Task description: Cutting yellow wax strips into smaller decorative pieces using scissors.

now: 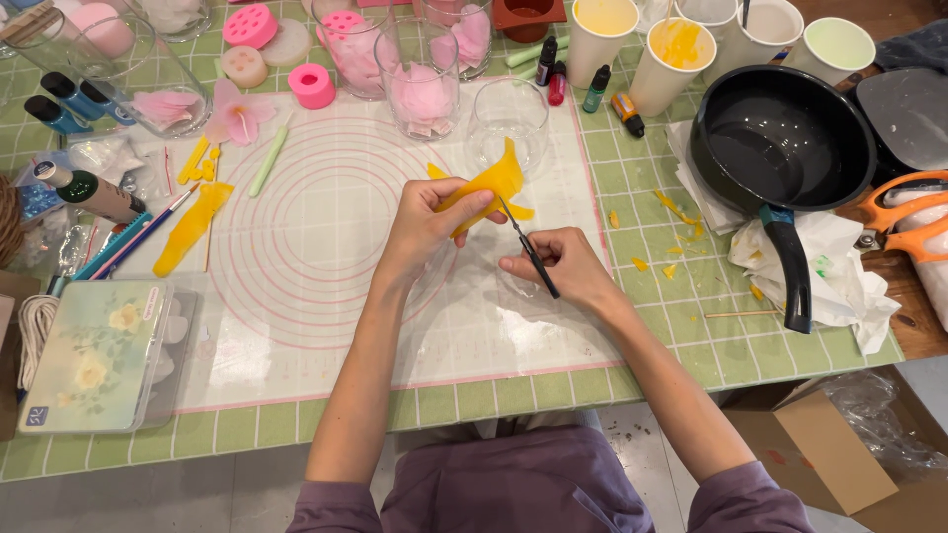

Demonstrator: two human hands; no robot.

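My left hand (pixel 427 225) pinches a thin yellow wax sheet (pixel 494 183), curled upward, above the white mat with pink circles (pixel 316 237). My right hand (pixel 563 266) grips a slim black-handled tool (pixel 531 252); its tip touches the lower edge of the yellow sheet. Both hands hover over the mat's middle right. A clear glass (pixel 509 118) stands just behind the sheet.
A black pan (pixel 780 138) sits at right on crumpled paper, with orange scissors (pixel 904 212) beyond. Paper cups (pixel 681 54), small dye bottles (pixel 597 89), glasses with pink wax (pixel 420 94), pink moulds (pixel 311 86), yellow wax pieces (pixel 193 227) and a flat tin (pixel 94 355) surround the mat.
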